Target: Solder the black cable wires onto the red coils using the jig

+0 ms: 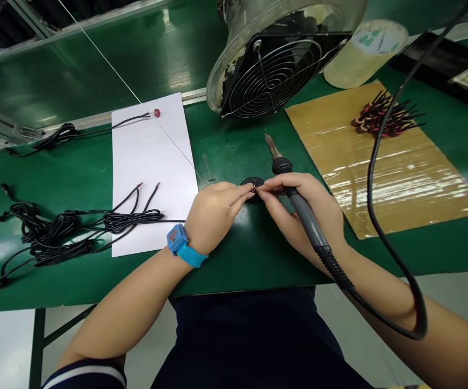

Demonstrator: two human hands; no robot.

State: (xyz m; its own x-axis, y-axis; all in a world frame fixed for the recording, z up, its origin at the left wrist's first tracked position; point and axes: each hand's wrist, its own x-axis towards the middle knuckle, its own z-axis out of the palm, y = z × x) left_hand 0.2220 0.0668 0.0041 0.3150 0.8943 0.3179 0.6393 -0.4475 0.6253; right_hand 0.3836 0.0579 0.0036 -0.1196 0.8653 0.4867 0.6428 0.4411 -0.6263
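My left hand [216,212], with a blue wrist strap [187,246], pinches a tiny reddish-copper part [254,189] between thumb and fingers. The part is held just over a round black piece [252,182] on the bench, and its kind is too small to make out. In my right hand [313,208] lies a soldering iron [305,213], its tip pointing up and away from the part. The right thumb and forefinger also meet at that small part. A thin solder wire [179,150] runs down toward my left hand; its lower end is hard to see.
A fan [272,78] stands behind my hands. White paper [153,156] and bundled black cables [61,229] lie left. Cardboard [408,189] on the right carries a pile of small black-and-red leads [383,116]. The iron's cord [374,162] loops over my right forearm. A plastic bottle [363,54] lies behind.
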